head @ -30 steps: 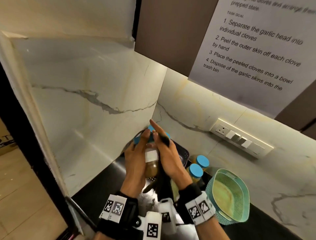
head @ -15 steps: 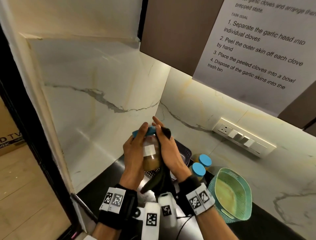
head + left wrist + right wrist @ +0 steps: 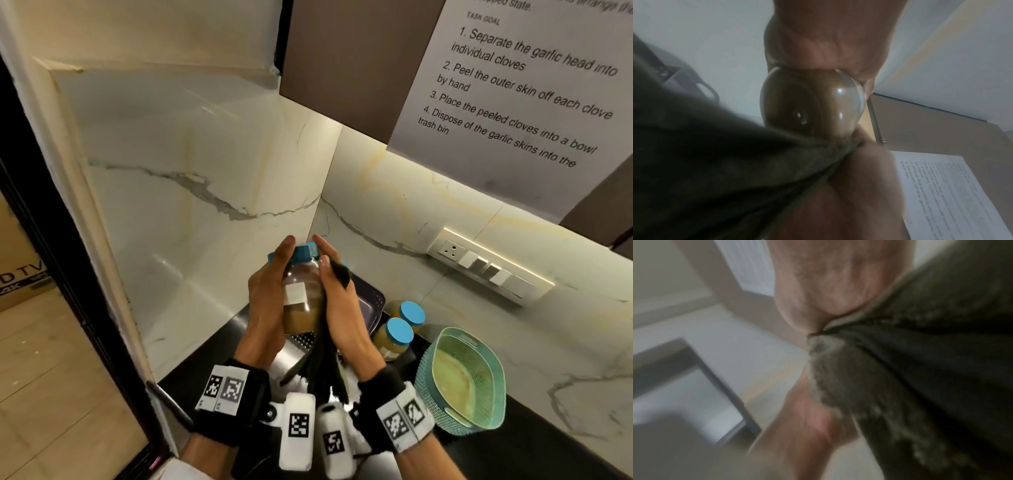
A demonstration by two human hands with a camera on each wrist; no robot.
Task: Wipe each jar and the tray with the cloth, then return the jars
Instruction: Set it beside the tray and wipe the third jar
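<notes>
Above the counter, at chest height: a jar [image 3: 301, 294] is held upright between both hands, off every surface.
Left hand [image 3: 265, 301]: wrapped round the jar's left side, fingers reaching up to the blue lid [image 3: 303, 251]; the jar is grasped by it.
Right hand [image 3: 340, 308]: laid against the jar's right side with a dark cloth [image 3: 322, 356] trapped between palm and glass; fingers are bent round cloth and jar together.
Jar: clear glass, a white label on its front, brown contents filling the lower part; its round base [image 3: 809, 104] is seen from below in the left wrist view.
Cloth: a corner is seen above the right fingers, the remainder hangs down below the jar toward the wrists; it fills much of the blurred right wrist view [image 3: 920, 369].
Tray [image 3: 371, 305]: a dark perforated tray is set in the corner of the counter, behind the hands.
Other jars: 2 blue-lidded jars [image 3: 394, 337] [image 3: 411, 313] are stood on the black counter [image 3: 212, 356] just right of the tray, close together.
Basket [image 3: 459, 380]: a teal mesh basket is placed right of the 2 jars.
Wall: a printed sheet [image 3: 520, 89] is fixed to the upper cabinet; a switch plate [image 3: 486, 267] is mounted below it.
</notes>
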